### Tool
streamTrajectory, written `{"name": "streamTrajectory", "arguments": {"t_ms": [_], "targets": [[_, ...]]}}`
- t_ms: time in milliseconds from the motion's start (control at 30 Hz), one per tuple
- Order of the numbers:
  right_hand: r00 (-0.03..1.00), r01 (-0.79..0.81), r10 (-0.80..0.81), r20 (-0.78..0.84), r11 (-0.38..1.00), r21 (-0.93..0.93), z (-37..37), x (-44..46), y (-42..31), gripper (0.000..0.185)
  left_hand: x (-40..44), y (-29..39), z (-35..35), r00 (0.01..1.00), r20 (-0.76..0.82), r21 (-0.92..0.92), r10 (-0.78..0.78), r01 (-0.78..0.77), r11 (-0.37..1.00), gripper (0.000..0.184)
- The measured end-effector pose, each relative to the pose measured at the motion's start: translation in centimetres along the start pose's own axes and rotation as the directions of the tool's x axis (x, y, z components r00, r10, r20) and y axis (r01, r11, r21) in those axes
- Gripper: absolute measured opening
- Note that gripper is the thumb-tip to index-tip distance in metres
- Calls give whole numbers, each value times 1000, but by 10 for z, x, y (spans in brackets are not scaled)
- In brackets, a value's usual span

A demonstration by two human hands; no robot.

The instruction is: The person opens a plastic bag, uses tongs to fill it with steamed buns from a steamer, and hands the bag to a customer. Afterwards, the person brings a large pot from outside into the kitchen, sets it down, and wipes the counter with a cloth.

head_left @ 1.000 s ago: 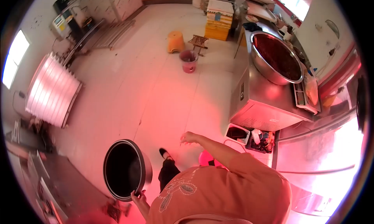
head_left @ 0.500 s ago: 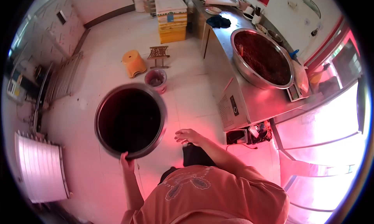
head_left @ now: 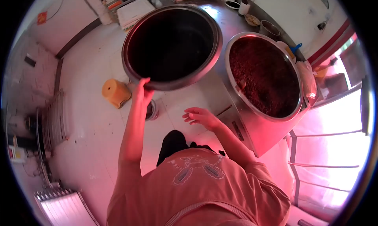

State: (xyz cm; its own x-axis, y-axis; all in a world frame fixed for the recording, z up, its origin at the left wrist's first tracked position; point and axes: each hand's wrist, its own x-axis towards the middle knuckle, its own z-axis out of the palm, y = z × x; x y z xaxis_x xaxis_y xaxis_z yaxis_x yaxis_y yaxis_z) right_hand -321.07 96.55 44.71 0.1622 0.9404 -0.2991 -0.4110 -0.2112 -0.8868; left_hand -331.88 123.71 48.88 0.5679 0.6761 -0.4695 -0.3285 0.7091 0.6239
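My left hand (head_left: pixel 143 93) grips the near rim of a large dark round pot (head_left: pixel 173 45), which is raised at the counter's left edge with its black inside facing me. The pot's inside is too dark to make out. My right hand (head_left: pixel 198 116) holds nothing; its fingers are spread in the air below the pot and left of the counter. To the right, a wide steel basin (head_left: pixel 236 86) filled with a dark red mixture (head_left: pixel 264 74) stands on the metal counter (head_left: pixel 262 135).
An orange stool (head_left: pixel 116 93) and a small bucket (head_left: pixel 152 110) stand on the floor. Small bowls (head_left: pixel 270 28) and a utensil cup (head_left: pixel 244 8) line the counter's back. A plastic bag (head_left: pixel 306 78) lies right of the basin. White boxes (head_left: pixel 134 12) are at the back.
My left hand has lifted the pot up and toward the counter, beside the basin. My right hand stays empty. The view has shifted toward the counter.
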Motion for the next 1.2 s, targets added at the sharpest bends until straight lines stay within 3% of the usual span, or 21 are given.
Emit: {"name": "streamTrajectory", "arguments": {"t_ms": [167,333,467,500,633,733,867,1000,1033,1133,1167,1200], "targets": [[985,-43,50,-167,998,45,-45,42,-5,47,197,1,149,965,235,129,-118,89,988,12],[867,61,54,-495,975,214,-85,101,-14,43,336,-46,304,944,266,414,-193,69,908,17],[815,116,-2,-580,980,160,-92,144,-71,42,396,-94,387,944,258,540,-206,36,841,24],[798,101,-11,-603,988,115,-93,151,-84,42,407,-107,399,943,250,551,-222,50,833,26],[643,216,68,-762,939,266,-104,163,-88,40,435,-146,425,931,185,559,-313,162,813,24],[561,211,162,-812,920,330,-116,170,-78,37,451,-173,428,900,205,586,-384,201,785,25],[535,291,150,-832,891,348,-123,183,-89,36,469,-194,421,832,274,596,-483,247,764,39],[549,223,213,-808,895,387,-128,204,-98,35,461,-160,416,758,376,567,-533,267,779,42],[556,203,230,-799,895,398,-128,207,-99,35,467,-149,415,698,424,621,-577,241,746,41],[548,139,287,-785,895,424,-131,217,-100,35,517,-146,404,574,586,741,-571,-96,665,53],[540,115,310,-783,894,433,-132,219,-100,35,533,-141,396,579,688,724,-437,-512,462,56],[545,132,317,-776,882,453,-134,222,-101,34,550,-136,389,567,771,614,-291,-783,102,62]]}}
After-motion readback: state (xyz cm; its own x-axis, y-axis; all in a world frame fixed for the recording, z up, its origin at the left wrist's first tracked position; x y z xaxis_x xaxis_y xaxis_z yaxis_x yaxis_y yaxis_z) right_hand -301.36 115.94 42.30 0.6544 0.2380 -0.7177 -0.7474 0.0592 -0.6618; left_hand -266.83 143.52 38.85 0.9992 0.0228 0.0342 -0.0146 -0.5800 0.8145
